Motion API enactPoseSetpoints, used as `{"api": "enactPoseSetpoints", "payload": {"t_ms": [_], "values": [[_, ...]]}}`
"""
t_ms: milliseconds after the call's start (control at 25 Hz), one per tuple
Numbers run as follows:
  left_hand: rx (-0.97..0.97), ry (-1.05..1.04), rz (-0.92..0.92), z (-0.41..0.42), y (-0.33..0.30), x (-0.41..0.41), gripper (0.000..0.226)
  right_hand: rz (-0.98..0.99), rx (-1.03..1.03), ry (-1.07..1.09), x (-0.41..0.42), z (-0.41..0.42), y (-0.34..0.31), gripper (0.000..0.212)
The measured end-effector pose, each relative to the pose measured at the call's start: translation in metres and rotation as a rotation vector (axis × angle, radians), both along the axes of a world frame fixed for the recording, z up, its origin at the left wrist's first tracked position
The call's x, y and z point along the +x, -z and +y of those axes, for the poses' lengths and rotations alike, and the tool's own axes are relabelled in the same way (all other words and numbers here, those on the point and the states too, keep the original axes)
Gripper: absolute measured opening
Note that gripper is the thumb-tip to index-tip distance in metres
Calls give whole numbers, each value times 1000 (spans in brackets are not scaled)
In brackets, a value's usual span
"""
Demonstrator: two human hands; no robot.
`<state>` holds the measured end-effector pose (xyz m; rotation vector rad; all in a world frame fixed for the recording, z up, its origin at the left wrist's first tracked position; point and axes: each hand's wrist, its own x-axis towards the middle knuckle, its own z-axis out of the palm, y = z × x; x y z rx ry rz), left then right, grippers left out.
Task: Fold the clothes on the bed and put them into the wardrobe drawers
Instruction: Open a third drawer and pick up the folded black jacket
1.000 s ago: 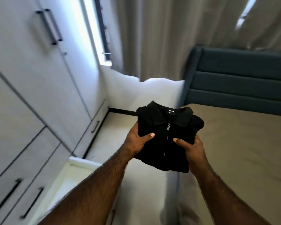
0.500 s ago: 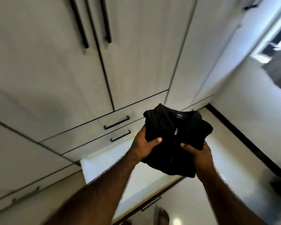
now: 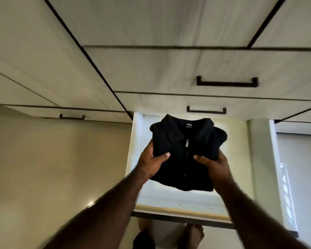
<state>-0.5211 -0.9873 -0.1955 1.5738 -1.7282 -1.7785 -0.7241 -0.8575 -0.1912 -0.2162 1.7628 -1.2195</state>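
A folded black zip-collar shirt (image 3: 187, 151) hangs in the air above the pulled-out bottom drawer (image 3: 180, 205) of the pale wardrobe. My left hand (image 3: 152, 160) grips its left edge, thumb on top and fingers underneath. My right hand (image 3: 215, 163) grips its right edge the same way. The collar and label face away from me, towards the wardrobe. The drawer's white inside shows around the shirt; most of its floor is hidden behind the shirt.
Two closed drawers with dark bar handles (image 3: 226, 82) sit above the pulled-out one. Another closed drawer handle (image 3: 72, 116) lies to the left. My bare feet (image 3: 194, 234) stand below the drawer front, beside a dark item (image 3: 142, 239) on the floor.
I have turned from the bed to face the wardrobe. The shirt, held in both hands throughout, now hangs directly over the pulled-out drawer instead of beside it.
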Motion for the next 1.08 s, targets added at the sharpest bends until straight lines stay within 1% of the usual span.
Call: {"api": "enactPoseSetpoints", "payload": {"t_ms": [40,80,160,200,320,440,520,560,600,640,680,720,760,800,840,880,920,960,1000,1080], "values": [[6,1,-14,-6,17,5,71,8,14,-21,2,-8,16,42],[6,-16,-37,-11,54,13,72,-1,40,-34,5,-19,53,41],[8,-37,-74,-23,105,20,73,-2,67,-76,9,-39,103,39],[8,-59,-109,-33,148,22,73,14,68,-113,7,-55,147,38],[-21,-137,-154,-61,200,19,73,29,42,-141,3,-96,204,39],[-82,-169,-247,-88,244,18,75,66,48,-211,5,-133,257,41],[-109,-164,-320,-103,260,14,81,104,97,-267,4,-150,282,45],[-155,-142,-379,-108,273,8,85,173,152,-306,3,-157,300,52],[-228,-87,-473,-111,277,2,89,274,234,-358,2,-161,308,63],[-340,9,-596,-109,279,-3,92,377,329,-382,2,-162,316,75],[-493,130,-704,-101,286,-6,92,444,412,-357,4,-157,324,85],[-687,272,-757,-94,291,-6,89,489,454,-306,6,-151,328,90],[-843,436,-725,-81,300,-6,85,509,472,-256,9,-139,329,86],[-929,618,-678,-69,308,-4,86,504,469,-225,11,-131,330,77],[-921,797,-670,-59,316,-1,94,457,466,-221,12,-123,331,63],[-843,925,-712,-52,324,0,107,390,457,-239,12,-115,333,52],[-769,982,-775,-48,330,1,115,341,452,-286,14,-110,335,44],[-724,989,-823,-45,332,-1,116,321,447,-339,14,-105,339,40],[-715,964,-849,-42,332,-1,109,302,455,-384,14,-104,342,37],[-746,935,-846,-33,334,-2,86,223,474,-435,12,-99,349,31]]}}
